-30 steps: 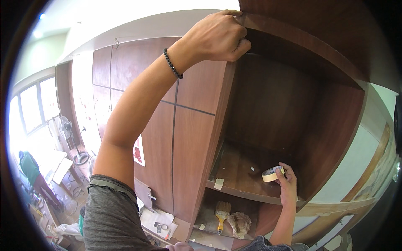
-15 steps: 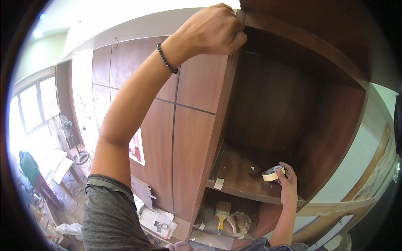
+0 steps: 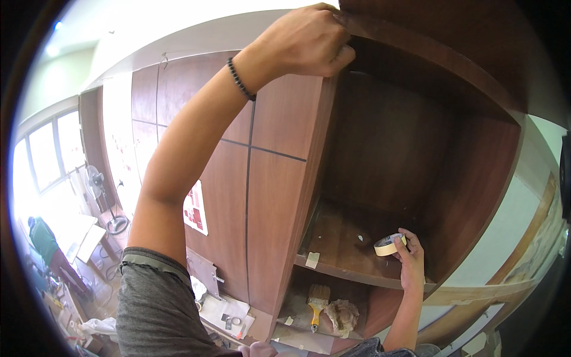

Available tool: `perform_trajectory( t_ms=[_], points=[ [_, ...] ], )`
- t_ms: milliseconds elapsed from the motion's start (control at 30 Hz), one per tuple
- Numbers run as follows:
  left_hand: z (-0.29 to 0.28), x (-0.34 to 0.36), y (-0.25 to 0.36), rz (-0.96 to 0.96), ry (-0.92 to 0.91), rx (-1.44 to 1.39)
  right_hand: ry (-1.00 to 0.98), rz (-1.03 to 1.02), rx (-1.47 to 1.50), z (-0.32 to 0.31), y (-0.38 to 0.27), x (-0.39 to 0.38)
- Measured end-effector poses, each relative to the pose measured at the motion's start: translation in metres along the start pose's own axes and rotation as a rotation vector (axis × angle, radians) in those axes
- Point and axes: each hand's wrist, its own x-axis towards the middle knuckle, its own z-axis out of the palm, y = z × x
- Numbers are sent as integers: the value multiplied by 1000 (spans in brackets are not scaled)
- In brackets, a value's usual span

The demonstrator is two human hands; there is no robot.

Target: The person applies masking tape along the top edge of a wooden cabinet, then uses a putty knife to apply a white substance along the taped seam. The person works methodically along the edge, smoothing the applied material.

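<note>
My left hand (image 3: 312,41) is raised at the top front corner of the open dark-wood cabinet (image 3: 328,116), its fingers bent against the edge; whatever is under the fingertips is hidden. A dark bead bracelet is on that wrist. Lower right, my right hand (image 3: 409,262) grips a cream tape roll (image 3: 386,247) by its rim, in front of the middle shelf (image 3: 351,268). A small pale tape piece (image 3: 312,260) is stuck on that shelf's front edge.
Below are a yellow-handled brush (image 3: 316,306) and crumpled rag (image 3: 343,315). Closed wooden panels (image 3: 276,208) stand left of the opening, above a ledge with papers (image 3: 217,309). At far left are a standing fan (image 3: 94,181), a table (image 3: 81,233) and a person in green (image 3: 44,241).
My left hand has risen slightly, and its index finger, earlier reaching out along the edge, is more bent. The tape roll in my right hand has shifted very slightly up and right.
</note>
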Motion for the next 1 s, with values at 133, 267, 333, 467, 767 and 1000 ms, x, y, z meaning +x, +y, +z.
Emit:
perform_trajectory(
  t_ms=[133, 267, 333, 467, 767, 1000],
  points=[
    [-12, -8, 1, -60, 104, -85, 5, 4, 7, 0, 1, -1],
    [-16, -13, 8, -208, 241, 61, 3, -3, -8, 1, -4, -1],
    [-12, -17, 5, -327, 336, 89, -3, -11, 5, 2, -3, 0],
    [-8, -8, 12, -607, 351, -200, 5, -4, -15, 0, 0, -1],
    [20, -15, 17, -374, 527, -170, 6, -6, -7, 1, 0, 0],
    [15, -6, 14, -383, 422, -164, 21, -1, -33, 1, -2, -2]
  ],
)
